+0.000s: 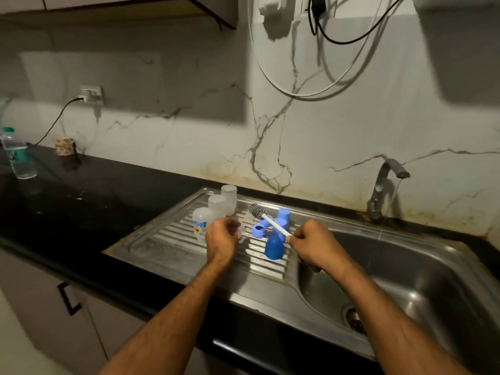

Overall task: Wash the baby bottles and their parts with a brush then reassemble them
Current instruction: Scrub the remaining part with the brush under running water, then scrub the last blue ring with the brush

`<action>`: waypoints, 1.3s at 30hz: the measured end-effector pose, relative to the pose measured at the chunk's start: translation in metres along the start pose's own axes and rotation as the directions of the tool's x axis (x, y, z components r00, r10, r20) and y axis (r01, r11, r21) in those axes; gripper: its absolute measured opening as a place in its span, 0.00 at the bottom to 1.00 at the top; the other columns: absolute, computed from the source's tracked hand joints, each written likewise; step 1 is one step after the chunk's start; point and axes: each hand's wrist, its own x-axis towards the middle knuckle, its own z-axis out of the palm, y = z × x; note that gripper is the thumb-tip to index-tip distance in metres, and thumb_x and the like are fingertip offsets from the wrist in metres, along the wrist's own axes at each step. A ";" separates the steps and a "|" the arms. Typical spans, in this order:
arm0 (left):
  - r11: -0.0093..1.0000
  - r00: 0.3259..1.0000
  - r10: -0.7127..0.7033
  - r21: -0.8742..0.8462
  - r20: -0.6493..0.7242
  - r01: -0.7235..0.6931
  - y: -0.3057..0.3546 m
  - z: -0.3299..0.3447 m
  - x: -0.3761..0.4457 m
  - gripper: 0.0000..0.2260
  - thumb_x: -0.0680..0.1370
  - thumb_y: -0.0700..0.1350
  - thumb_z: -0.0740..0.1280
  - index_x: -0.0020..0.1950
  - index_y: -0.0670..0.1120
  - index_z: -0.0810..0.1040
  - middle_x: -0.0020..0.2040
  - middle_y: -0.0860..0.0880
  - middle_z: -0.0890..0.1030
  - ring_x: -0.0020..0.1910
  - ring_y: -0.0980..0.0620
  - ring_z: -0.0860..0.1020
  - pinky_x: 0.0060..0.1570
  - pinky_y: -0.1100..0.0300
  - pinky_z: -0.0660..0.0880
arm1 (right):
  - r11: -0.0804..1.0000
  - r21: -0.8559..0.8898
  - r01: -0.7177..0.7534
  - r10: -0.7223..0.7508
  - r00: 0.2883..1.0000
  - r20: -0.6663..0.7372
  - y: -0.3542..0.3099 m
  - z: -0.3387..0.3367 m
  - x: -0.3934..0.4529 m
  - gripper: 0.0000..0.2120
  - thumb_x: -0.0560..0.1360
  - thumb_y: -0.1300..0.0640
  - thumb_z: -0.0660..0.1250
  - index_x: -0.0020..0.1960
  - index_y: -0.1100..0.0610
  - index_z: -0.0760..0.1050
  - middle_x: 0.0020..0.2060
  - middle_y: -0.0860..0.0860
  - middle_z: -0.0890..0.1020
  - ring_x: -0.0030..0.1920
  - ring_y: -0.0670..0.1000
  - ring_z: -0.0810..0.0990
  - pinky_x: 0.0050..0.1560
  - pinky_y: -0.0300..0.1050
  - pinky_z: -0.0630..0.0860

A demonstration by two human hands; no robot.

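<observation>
While the right hand grips the white handle of the brush, its bristles aimed back over the drainboard, the left hand curls round a small clear part. Behind that hand stand three clear bottles; blue caps and collars lie between the hands. Nothing looks reassembled yet, so washing seems barely begun.

Baby bottles on the drainboard left of the sink basin, caps right of them, brush above, tap behind the basin
</observation>
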 end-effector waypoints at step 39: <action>0.988 0.993 0.112 0.106 0.029 -0.114 0.044 0.033 0.008 0.15 0.75 0.35 0.72 0.61 0.42 0.80 0.58 0.46 0.83 0.57 0.50 0.81 0.58 0.55 0.79 | 0.997 -0.014 -0.070 0.070 0.997 -0.031 0.037 -0.029 -0.003 0.14 0.79 0.52 0.67 0.37 0.57 0.78 0.28 0.52 0.79 0.25 0.49 0.75 0.28 0.46 0.77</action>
